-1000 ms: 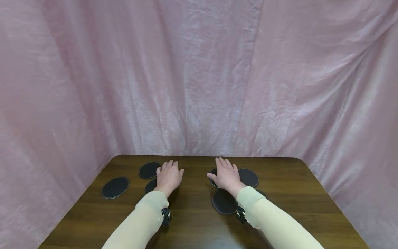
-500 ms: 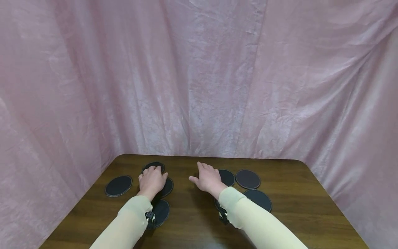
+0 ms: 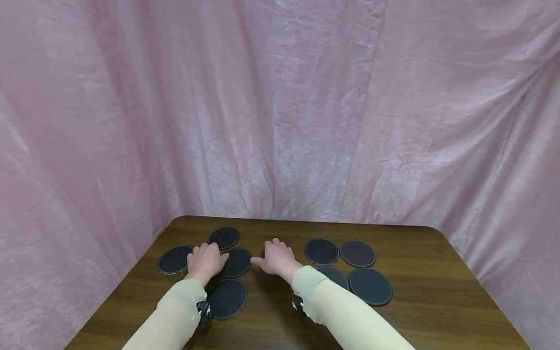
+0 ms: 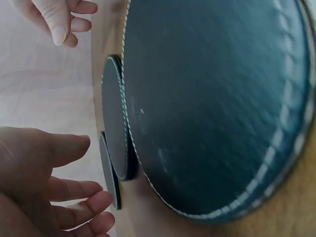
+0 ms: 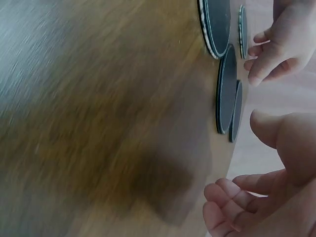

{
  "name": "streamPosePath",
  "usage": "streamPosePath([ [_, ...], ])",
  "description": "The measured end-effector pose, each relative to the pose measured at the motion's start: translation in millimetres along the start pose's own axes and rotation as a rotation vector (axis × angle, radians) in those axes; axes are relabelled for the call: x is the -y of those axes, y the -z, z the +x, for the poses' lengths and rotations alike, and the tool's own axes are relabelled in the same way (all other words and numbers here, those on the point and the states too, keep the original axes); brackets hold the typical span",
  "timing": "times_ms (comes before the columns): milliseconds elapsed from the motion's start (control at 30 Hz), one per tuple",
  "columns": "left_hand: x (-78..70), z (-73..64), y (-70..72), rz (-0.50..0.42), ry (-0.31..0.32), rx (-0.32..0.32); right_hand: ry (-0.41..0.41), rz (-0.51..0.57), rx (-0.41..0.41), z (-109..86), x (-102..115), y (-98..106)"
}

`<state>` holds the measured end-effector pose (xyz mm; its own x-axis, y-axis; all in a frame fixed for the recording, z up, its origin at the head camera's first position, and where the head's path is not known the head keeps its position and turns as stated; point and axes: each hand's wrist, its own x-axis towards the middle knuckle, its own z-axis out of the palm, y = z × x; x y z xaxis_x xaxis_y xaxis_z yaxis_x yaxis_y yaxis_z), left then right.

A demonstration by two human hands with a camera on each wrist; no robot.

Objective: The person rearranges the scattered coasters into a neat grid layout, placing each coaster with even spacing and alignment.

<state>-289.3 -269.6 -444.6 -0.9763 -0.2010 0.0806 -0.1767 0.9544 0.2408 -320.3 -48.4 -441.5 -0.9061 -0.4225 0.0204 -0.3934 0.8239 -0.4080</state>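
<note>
Head view faces forward-down; nearer wrist views share dark discs (image 4: pixel 207 108).

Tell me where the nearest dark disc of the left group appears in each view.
Head: the disc lies low, left of centre.
Left wrist: the disc fills most of the right side.
Right wrist: the disc is at the top edge, right of centre.
Shared landmark: the left hand.

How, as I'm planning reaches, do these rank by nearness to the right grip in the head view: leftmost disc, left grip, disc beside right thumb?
1. Thumb-side disc: just left of the right grip.
2. Left grip: farther left.
3. Leftmost disc: beyond the left grip.
</note>
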Motion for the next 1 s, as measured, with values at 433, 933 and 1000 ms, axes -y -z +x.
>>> streamPosePath([
  [433,8.2,-6.1,1.5,-0.018,0.005,0.070,-0.004,0.019,0.028,6.0,21.2,-7.4],
  [933,6.9,-3.1,-1.7,-0.046,0.043,0.093,-0.025,0.042,0.049,12.6,28.4,-13.2],
  [1000,6.2,-2.3,-2.3,-0.050,0.052,0.102,-0.026,0.039,0.049,33.6,18.4,-34.6],
])
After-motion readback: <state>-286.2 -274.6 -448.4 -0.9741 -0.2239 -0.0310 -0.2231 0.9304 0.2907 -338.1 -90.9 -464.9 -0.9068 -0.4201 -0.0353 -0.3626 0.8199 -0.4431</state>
